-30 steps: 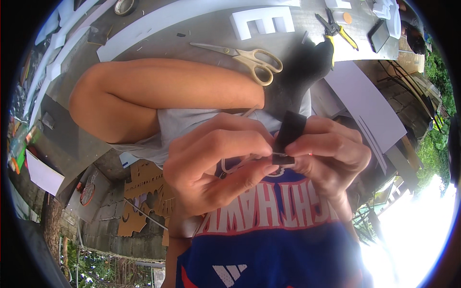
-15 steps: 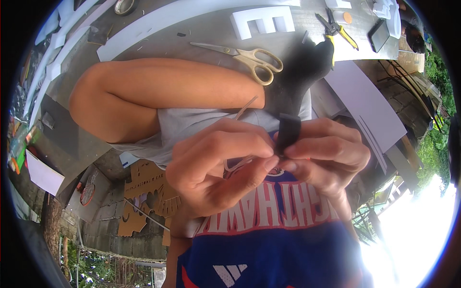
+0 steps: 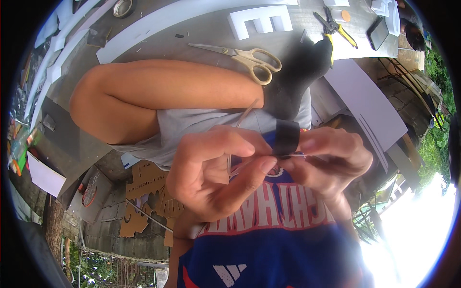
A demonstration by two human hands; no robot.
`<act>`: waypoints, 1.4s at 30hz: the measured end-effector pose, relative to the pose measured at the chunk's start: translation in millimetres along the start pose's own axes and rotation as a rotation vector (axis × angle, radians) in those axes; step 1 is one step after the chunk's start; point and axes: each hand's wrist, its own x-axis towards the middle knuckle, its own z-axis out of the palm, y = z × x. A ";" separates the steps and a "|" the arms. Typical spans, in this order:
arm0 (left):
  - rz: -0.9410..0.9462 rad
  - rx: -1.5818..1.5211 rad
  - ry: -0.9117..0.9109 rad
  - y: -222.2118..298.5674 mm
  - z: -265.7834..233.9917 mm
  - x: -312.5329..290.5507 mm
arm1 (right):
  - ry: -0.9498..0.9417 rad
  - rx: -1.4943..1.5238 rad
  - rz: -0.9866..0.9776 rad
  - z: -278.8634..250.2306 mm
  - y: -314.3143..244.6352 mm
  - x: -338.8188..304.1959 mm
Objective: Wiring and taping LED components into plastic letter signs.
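Grey surface (image 3: 206,33) beyond; black tape (image 3: 286,137), long axis pointing toward sock (image 3: 300,72); left fingers (image 3: 267,166) clamped on near end; right fingers (image 3: 309,143), hold unclear

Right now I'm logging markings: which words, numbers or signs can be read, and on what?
Blue shirt: large white lettering, upside down, left unquoted; white striped emblem below.
Brown cardboard: letter row, too small to read.
White block: itself shaped like a letter.
Black strip: no print visible.

The hands (image 3: 216,177) are bare, and the clothing is a blue jersey (image 3: 288,254) with large red-edged white letters (image 3: 269,206), a slanted white striped mark (image 3: 234,273), light grey shorts (image 3: 182,125) and a black sock (image 3: 300,72).
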 end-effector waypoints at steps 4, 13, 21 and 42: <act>0.020 0.067 0.052 1.2 1.5 -0.8 | -0.042 0.102 0.617 -7.9 -27.3 10.4; 0.017 0.229 0.029 8.3 2.5 1.0 | -0.233 0.058 0.635 -15.5 -28.7 17.8; -0.150 0.026 0.103 13.1 5.4 1.4 | -0.188 0.095 0.572 -12.9 -22.0 14.6; -0.313 0.482 -0.066 20.3 -1.2 13.9 | -0.056 0.070 0.875 -8.8 -23.1 18.1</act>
